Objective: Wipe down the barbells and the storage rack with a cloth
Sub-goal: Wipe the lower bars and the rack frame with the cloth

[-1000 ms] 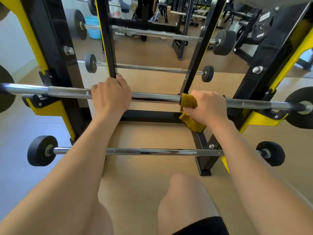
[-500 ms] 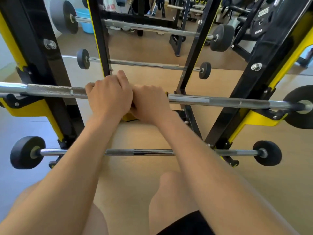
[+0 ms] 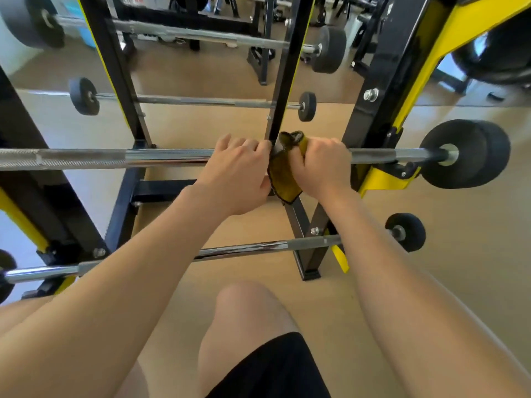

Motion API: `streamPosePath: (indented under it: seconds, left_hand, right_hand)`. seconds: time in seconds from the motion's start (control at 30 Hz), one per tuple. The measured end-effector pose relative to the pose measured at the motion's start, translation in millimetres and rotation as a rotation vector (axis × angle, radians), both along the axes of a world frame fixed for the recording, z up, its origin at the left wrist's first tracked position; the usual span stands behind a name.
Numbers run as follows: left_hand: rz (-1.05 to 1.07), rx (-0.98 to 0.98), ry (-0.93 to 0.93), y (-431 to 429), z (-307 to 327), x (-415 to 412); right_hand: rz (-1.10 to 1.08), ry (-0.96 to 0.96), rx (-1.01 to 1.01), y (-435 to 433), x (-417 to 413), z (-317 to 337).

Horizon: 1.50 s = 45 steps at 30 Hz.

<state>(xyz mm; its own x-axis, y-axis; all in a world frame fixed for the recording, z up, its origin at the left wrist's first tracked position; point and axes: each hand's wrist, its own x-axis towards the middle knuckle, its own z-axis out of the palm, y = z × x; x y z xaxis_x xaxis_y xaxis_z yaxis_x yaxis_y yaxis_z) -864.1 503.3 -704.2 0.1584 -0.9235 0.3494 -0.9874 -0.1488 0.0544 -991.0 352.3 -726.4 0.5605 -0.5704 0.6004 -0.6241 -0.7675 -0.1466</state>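
Gym view from head height, looking down two bare forearms to a steel barbell point(image 3: 115, 158) lying across a black-and-yellow storage rack point(image 3: 382, 90), running from 9 o'clock to 3 o'clock through mid-frame. At centre, left hand point(image 3: 238, 170), fingers curled over the top of the bar, holding it steady. Just beside it toward 3 o'clock, right hand point(image 3: 321, 165), clenched round a mustard-yellow cloth point(image 3: 283, 173) wrapped on the bar; loose tail of cloth hanging below, between the two hands. Black weight plate point(image 3: 465, 153) at the bar's far right end, outside the rack's yellow hook. Lower down toward 6 o'clock, a thinner barbell point(image 3: 258, 248), untouched right now. Bare knee point(image 3: 247, 311) and dark shorts at 6 o'clock, over a tan floor.

Change over the last second: cloth hand first well out to the right of the steadying hand, then slid in until pressed against it (cloth almost hidden at that point), now drawn slightly back toward 3 o'clock with the cloth showing again. Reads as back-and-forth wiping strokes along the right half of this bar. Likely meaning for the job: middle bar partly done, knurled stretch toward 9 o'clock apparently not yet reached, the other bar and the rack frame probably still to come.
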Motion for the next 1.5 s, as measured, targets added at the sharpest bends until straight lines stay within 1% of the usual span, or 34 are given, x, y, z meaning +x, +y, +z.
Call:
streamPosePath:
  seconds: [0.1, 0.17, 0.33, 0.4, 0.47, 0.53, 0.6, 0.63, 0.7, 0.8, 0.87, 0.9, 0.97, 1.03, 1.07, 1.13, 1.2, 1.27, 1.3, 1.33, 1.4, 1.43, 1.5]
  left_hand:
    - [0.027, -0.036, 0.026, -3, -3, -4]
    - [0.095, -0.072, -0.012, -8, -10, -9]
    - [0.296, -0.117, 0.065, -29, -10, -23]
    - [0.359, -0.118, 0.117, -36, -9, -26]
    - [0.417, -0.111, 0.132, -39, -9, -28]
    - [0.448, -0.124, 0.125, -43, -10, -30]
    - [0.479, -0.132, 0.118, -46, -14, -33]
    - [0.489, -0.138, 0.108, -47, -16, -34]
    - [0.459, -0.155, 0.060, -51, -19, -33]
    - [0.210, -0.202, -0.052, -61, -20, -35]
    - [0.111, -0.158, -0.127, -73, -15, -40]
    - [0.116, -0.121, -0.140, -79, -12, -44]
    - [0.180, -0.069, -0.107, -88, -7, -50]
    - [0.251, -0.057, -0.054, -93, -4, -54]
    - [0.267, -0.049, -0.041, -95, -4, -55]
    - [0.254, -0.054, -0.040, -97, -4, -55]
    - [0.214, -0.096, -0.052, -96, -7, -54]
    - [0.186, -0.142, -0.079, -95, -11, -52]
    - [0.170, -0.166, -0.092, -94, -13, -50]
    - [0.149, -0.185, -0.097, -94, -15, -48]
    - [0.109, -0.217, -0.103, -91, -17, -46]
    - [0.093, -0.233, -0.108, -90, -18, -46]
    - [0.072, -0.233, -0.131, -89, -17, -46]
  right_hand:
    - [-0.066, -0.075, -0.002, 11, 13, -4]
    - [-0.070, -0.073, 0.009, 9, 14, -6]
    - [-0.065, -0.026, 0.000, 5, 13, -6]
    - [-0.065, -0.042, -0.001, 6, 12, -8]
    - [-0.003, -0.096, 0.028, 4, 6, -11]
    - [0.103, -0.129, 0.067, 3, -5, -12]
    - [0.204, -0.102, 0.059, -1, -20, -11]
    - [0.211, -0.082, 0.040, -7, -30, -11]
    - [0.109, -0.084, 0.035, -28, -54, -12]
    - [-0.091, -0.143, 0.039, -50, -86, -19]
    - [-0.196, -0.211, 0.036, -50, -76, -24]
    - [-0.237, -0.270, 0.054, -45, -64, -24]
    - [-0.314, -0.390, 0.074, -38, -39, -26]
    - [-0.382, -0.437, 0.111, -34, -26, -25]
    - [-0.400, -0.457, 0.160, -31, -22, -23]
    - [-0.410, -0.562, 0.340, -13, -14, -14]
    - [-0.417, -0.758, 0.653, 16, -2, -5]
    - [-0.399, -0.944, 1.066, 37, 9, 8]
    - [-0.380, -1.034, 1.226, 39, 11, 14]
    - [-0.381, -1.149, 1.340, 37, 10, 22]
    - [-0.419, -1.345, 1.450, 21, 1, 37]
    - [-0.404, -1.420, 1.467, 11, -3, 39]
    - [-0.349, -1.506, 1.484, 3, -7, 41]
